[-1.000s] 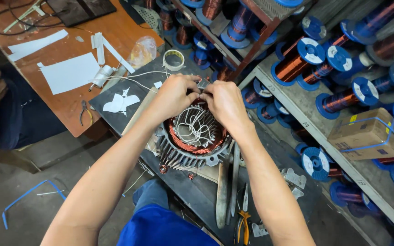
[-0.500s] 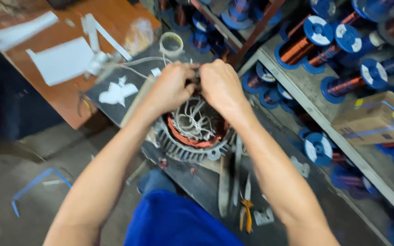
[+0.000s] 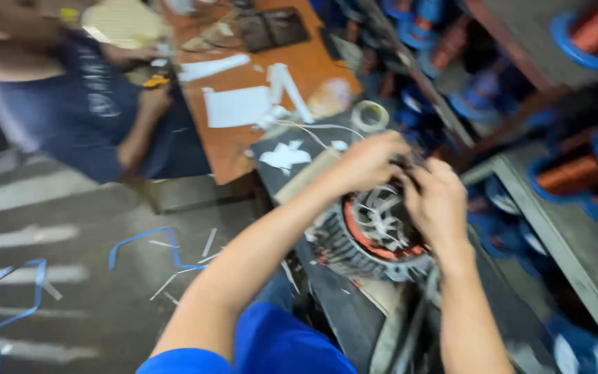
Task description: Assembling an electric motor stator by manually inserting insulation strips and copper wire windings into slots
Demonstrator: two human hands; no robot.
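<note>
left hand [image 3: 363,163] | right hand [image 3: 436,202] | fingers pinching white wires — atop motor stator [image 3: 375,239]

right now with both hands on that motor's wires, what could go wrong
Both the left hand and right hand pinch thin wires at the motor rim, so a hard tug might snap or kink one. The motor sits near the bench edge and could tip off. The view is blurred, so the exact grip is unclear.
</note>
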